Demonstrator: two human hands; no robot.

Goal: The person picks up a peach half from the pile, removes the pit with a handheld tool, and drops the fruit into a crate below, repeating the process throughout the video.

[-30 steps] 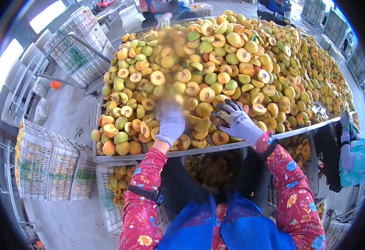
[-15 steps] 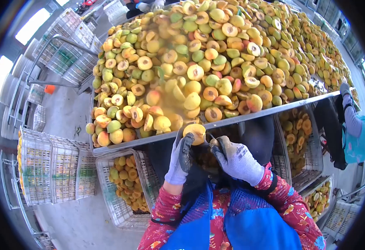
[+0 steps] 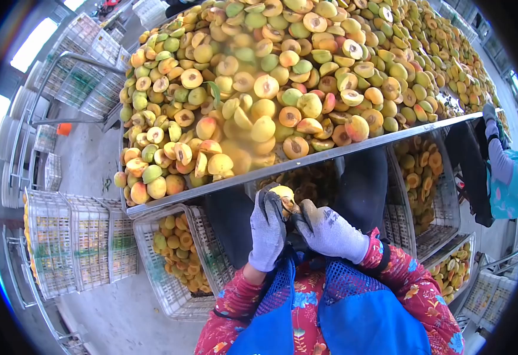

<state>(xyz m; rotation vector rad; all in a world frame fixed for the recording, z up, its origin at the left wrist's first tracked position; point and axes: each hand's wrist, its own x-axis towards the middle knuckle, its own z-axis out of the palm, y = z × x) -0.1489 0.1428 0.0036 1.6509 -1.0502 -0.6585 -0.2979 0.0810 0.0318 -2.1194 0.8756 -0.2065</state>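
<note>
My left hand (image 3: 267,231), in a grey glove with dark, soiled fingers, is closed around a yellow peach half (image 3: 284,193) just in front of the table's metal edge. The fruit's cut side, with a dark hollow, faces my right hand (image 3: 335,234). That hand, gloved alike, has its fingers curled around a small thin tool, mostly hidden by the glove, and its fingertips meet the peach half. Beyond both hands, a large heap of halved peaches (image 3: 310,105) covers the metal-rimmed table (image 3: 330,155).
Below the table edge stand plastic crates of peach halves, one on the left (image 3: 167,290) and one on the right (image 3: 442,236). Stacked crates (image 3: 81,242) and a metal trolley (image 3: 49,89) are at the left. A co-worker's gloved arm (image 3: 499,154) rests at the far right.
The peach half has turned and come lower, with my left fingers now wrapped further over it. My right hand has moved left and down against the fruit. The view has shifted slightly.
</note>
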